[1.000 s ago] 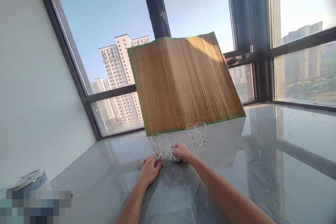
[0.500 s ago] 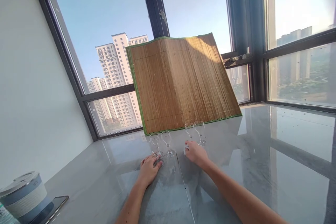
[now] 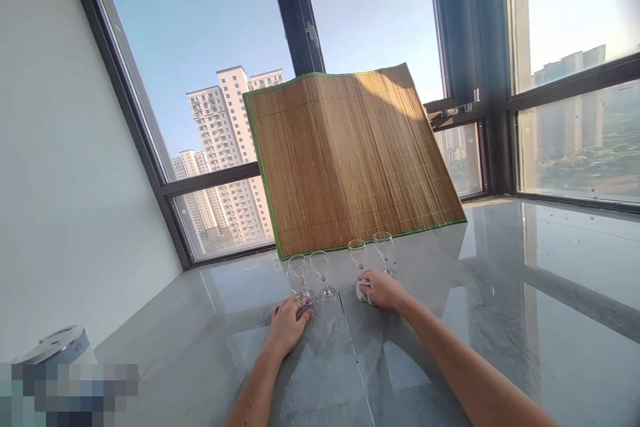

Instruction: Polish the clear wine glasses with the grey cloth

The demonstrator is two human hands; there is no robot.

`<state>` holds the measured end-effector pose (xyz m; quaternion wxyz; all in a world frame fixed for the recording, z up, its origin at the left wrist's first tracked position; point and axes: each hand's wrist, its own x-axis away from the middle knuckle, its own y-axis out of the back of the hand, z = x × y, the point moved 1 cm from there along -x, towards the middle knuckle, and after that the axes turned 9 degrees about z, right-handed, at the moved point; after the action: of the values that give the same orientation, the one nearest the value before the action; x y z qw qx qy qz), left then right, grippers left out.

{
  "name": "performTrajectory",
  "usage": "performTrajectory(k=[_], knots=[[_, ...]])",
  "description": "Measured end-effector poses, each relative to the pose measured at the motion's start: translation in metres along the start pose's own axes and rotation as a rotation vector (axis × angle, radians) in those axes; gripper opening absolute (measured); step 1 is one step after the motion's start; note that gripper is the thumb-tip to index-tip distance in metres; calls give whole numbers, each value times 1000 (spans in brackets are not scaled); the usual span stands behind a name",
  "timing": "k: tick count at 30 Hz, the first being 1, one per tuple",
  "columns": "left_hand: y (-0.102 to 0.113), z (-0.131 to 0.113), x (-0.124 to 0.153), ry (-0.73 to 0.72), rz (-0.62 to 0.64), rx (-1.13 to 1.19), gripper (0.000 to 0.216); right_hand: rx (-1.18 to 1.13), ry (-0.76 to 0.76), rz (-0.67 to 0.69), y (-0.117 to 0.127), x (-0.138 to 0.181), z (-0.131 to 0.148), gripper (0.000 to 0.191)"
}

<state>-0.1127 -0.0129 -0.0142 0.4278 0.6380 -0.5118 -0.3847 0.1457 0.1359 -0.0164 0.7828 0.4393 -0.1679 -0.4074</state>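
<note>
Several clear stemmed glasses stand upright on the grey tabletop. On the left, my left hand (image 3: 287, 325) is closed low around the stem and foot of a small stemmed glass (image 3: 297, 275), with its fingers partly hidden. Just behind and beside that glass are two larger ones, a left wine glass (image 3: 296, 260) and another wine glass (image 3: 319, 267). My right hand (image 3: 384, 289) is closed on a small whitish, crumpled-looking thing (image 3: 365, 292), at the foot of a third wine glass (image 3: 357, 253). A fourth stands right behind that hand, a far-right wine glass (image 3: 384, 248).
A green-edged bamboo mat (image 3: 350, 167) leans against the window behind the glasses. A lidded cup (image 3: 57, 347) stands at the lower left, where the picture is partly blurred out. A thin seam (image 3: 356, 353) runs along the glossy tabletop (image 3: 500, 293).
My right hand has shifted a little to the right with the whitish thing. The glass beside it sits slightly nearer and further left. My left hand stays on its glass.
</note>
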Motion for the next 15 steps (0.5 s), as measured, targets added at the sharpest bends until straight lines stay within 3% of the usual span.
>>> performTrajectory(k=[9, 15], knots=[[1, 0, 1, -9, 5, 24, 44, -86, 259, 109, -21, 13, 33, 36], [1, -2, 1, -16, -8, 9, 41, -109, 315, 158, -27, 19, 49, 37]])
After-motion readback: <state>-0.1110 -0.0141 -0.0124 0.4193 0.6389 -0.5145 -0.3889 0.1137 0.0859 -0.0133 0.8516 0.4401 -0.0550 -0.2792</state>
